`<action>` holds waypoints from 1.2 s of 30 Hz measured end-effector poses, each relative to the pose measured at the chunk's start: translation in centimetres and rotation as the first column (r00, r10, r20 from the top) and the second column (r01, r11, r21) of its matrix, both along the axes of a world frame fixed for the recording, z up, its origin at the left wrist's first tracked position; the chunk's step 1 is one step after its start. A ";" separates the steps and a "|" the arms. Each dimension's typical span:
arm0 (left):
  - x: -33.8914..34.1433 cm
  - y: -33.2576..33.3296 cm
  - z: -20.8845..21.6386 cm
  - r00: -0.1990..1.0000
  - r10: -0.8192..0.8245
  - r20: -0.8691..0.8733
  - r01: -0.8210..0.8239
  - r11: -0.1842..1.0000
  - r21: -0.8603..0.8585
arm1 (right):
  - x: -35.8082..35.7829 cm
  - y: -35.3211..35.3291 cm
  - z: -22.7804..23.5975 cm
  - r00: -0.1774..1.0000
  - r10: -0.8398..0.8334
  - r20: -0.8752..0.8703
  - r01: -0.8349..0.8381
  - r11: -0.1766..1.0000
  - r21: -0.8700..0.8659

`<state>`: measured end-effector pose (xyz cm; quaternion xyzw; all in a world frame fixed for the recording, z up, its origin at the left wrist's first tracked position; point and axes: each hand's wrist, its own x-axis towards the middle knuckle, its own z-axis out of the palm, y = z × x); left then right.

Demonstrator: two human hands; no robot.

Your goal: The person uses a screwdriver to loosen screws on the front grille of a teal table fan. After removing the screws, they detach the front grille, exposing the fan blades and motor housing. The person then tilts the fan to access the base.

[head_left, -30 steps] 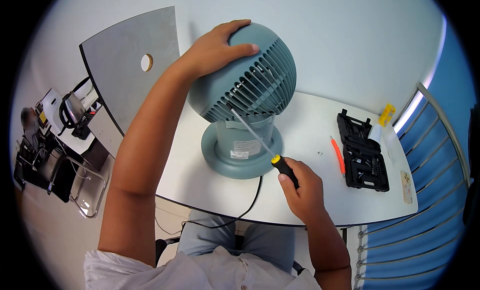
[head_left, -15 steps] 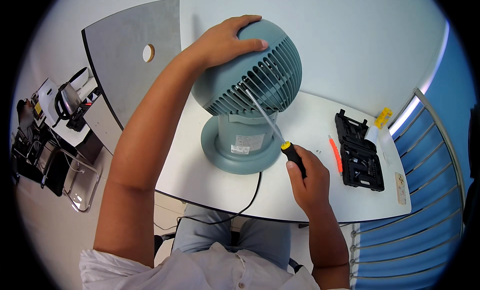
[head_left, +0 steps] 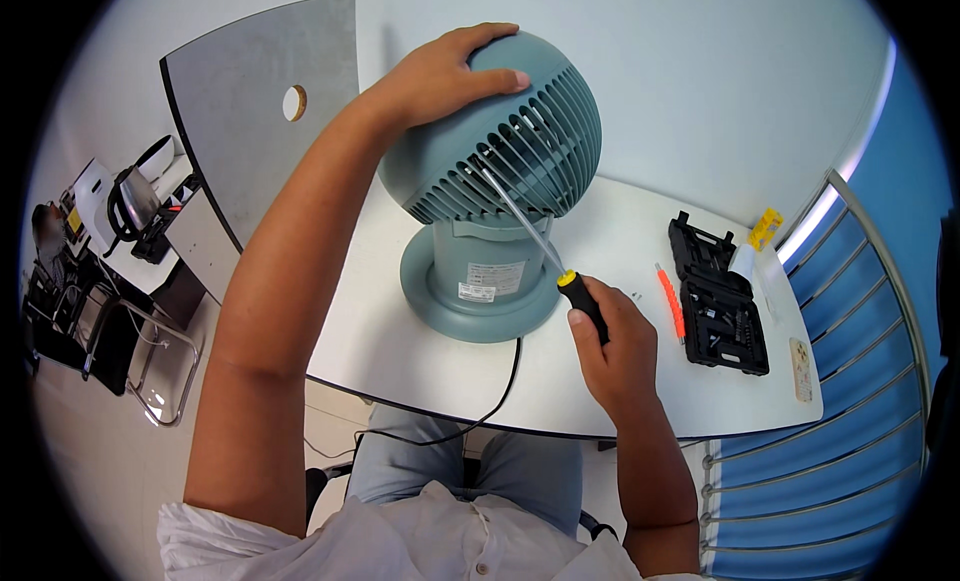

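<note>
On white table [head_left: 632, 226], round grey-green slatted fan [head_left: 530, 171], left fingers [head_left: 498, 82] apart, right fingers [head_left: 612, 299] clamped on screwdriver [head_left: 577, 294]

Black-handled screwdriver [head_left: 567, 279] aslant, tip at round slatted teal fan [head_left: 462, 149]

The fan [head_left: 470, 133] is grey-green, the screwdriver handle [head_left: 583, 303] black-and-yellow.

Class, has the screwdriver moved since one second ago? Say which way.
Yes: the screwdriver has moved up and to the right in the picture, judged against the fan's base.
</note>
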<state>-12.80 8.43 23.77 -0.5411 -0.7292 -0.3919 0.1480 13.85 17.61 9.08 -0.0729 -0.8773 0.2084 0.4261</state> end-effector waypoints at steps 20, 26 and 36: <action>-0.2 -0.1 -0.3 0.999 -0.038 0.007 0.038 0.999 0.017 | -0.7 0.8 0.0 0.996 -0.027 0.082 0.041 0.985 -0.170; 0.0 -0.3 -0.3 1.000 -0.015 0.015 0.015 1.000 0.024 | -0.3 2.4 1.2 0.954 0.175 0.243 -0.069 0.918 -0.391; 0.0 -0.2 -0.3 1.000 -0.003 0.007 0.003 1.000 0.025 | -0.9 4.2 1.4 0.851 0.394 0.347 -0.089 0.760 -0.644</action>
